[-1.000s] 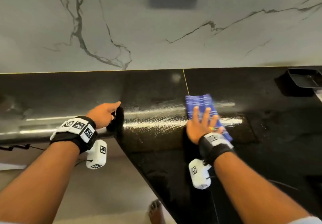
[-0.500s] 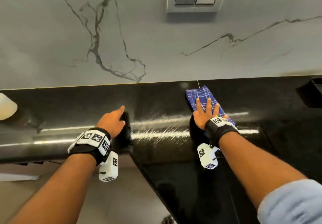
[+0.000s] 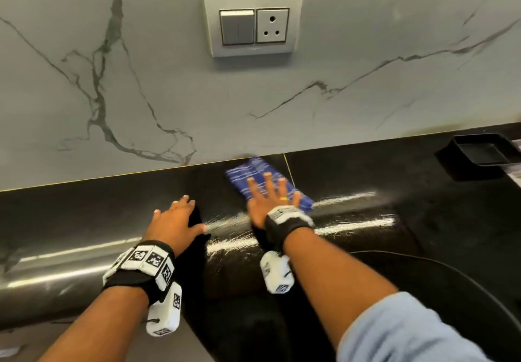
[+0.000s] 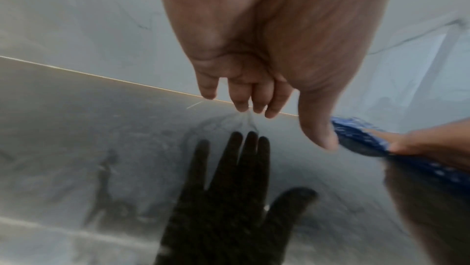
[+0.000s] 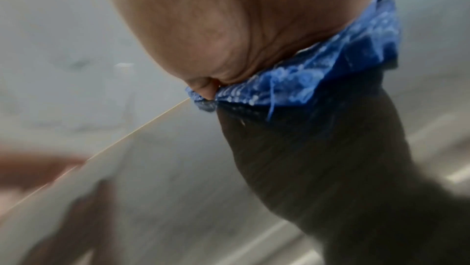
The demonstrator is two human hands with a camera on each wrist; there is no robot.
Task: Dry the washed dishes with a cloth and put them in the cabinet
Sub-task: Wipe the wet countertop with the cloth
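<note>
A folded blue checked cloth [image 3: 253, 174] lies on the black countertop [image 3: 366, 192] close to the marble wall. My right hand [image 3: 269, 196] lies flat on the cloth with fingers spread and straight, pressing it to the counter; in the right wrist view the cloth [image 5: 330, 72] bunches under the palm. My left hand [image 3: 177, 218] hovers just over the counter to the left, fingers relaxed and holding nothing; its dark reflection shows below the left hand [image 4: 254, 80] in the left wrist view, with the cloth [image 4: 361, 138] at the right. No dishes are in view.
A black rectangular tray [image 3: 482, 154] sits at the counter's far right. A switch and socket plate [image 3: 253, 22] is on the marble wall above. Wet streaks [image 3: 338, 201] shine across the counter. A black cable [image 3: 439, 263] curves at the right.
My right hand has pushed the cloth away from me, up to the wall. My left hand has left the counter's front edge and moved forward over the counter with its fingers out.
</note>
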